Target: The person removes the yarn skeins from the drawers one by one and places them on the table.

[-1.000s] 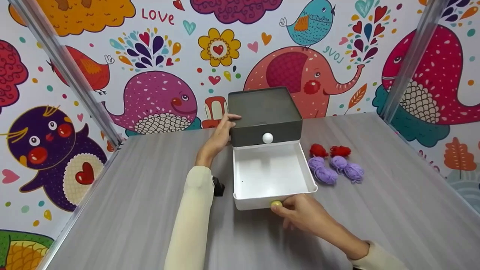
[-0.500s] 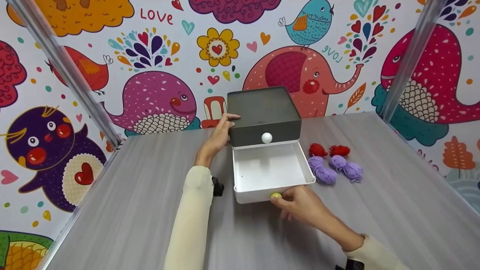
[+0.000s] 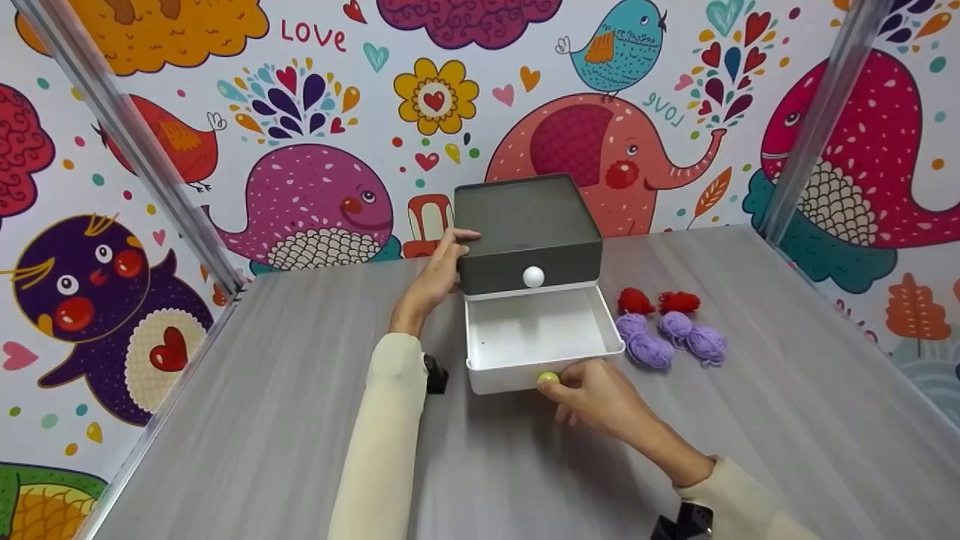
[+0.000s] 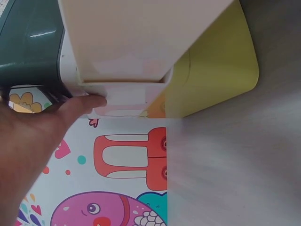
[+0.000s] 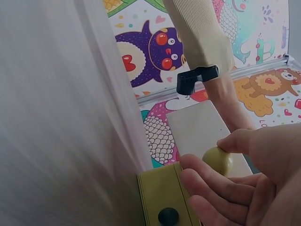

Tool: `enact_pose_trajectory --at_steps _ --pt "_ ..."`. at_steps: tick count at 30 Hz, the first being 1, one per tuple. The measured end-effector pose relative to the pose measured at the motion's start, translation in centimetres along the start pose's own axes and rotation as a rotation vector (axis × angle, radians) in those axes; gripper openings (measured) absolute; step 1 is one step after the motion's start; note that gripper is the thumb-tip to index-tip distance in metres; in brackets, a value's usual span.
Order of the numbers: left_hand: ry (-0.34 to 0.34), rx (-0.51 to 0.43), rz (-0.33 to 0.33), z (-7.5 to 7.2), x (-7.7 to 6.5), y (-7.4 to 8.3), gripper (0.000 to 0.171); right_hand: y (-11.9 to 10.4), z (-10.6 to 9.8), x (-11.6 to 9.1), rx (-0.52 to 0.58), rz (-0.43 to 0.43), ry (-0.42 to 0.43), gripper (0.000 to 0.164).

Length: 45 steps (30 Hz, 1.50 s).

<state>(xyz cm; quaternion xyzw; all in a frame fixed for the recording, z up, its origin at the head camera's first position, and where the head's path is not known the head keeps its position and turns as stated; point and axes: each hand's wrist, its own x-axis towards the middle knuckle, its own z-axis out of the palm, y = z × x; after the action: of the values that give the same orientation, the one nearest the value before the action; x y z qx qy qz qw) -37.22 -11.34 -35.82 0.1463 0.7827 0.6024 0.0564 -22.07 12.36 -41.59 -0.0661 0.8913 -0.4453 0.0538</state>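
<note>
A small drawer box has a dark grey top section with a white knob. Below it, a white drawer sticks out partway, with nothing but a tiny dark speck visible inside. My right hand pinches the drawer's yellow-green knob between thumb and fingers. At the box's left side, my left hand rests with a finger extended over the top edge. In the left wrist view its thumb touches the white section's side. An olive bottom section with a dark knob shows in the right wrist view.
To the right of the box lie red yarn balls and lilac yarn bundles on the grey wood-grain table. A wall with cartoon animals stands close behind, and metal posts frame the sides.
My right hand has moved away from me, pushing the white drawer partly back into the box. The left hand stays where it was, and the yarn has not moved.
</note>
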Motion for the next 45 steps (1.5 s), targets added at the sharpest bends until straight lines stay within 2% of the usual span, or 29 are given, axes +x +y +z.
enact_pose_trajectory --at_steps 19,26,45 --pt "0.003 0.01 0.008 0.0 -0.1 0.0 0.037 0.7 0.7 1.9 0.119 0.01 0.049 0.029" --pt "0.011 0.019 0.008 0.2 0.1 0.0 0.038 0.5 0.7 2.7 0.091 0.003 0.075 0.031" --pt "0.029 -0.015 0.004 0.2 0.3 -0.1 0.038 0.3 0.1 4.6 0.018 0.029 0.04 0.027"
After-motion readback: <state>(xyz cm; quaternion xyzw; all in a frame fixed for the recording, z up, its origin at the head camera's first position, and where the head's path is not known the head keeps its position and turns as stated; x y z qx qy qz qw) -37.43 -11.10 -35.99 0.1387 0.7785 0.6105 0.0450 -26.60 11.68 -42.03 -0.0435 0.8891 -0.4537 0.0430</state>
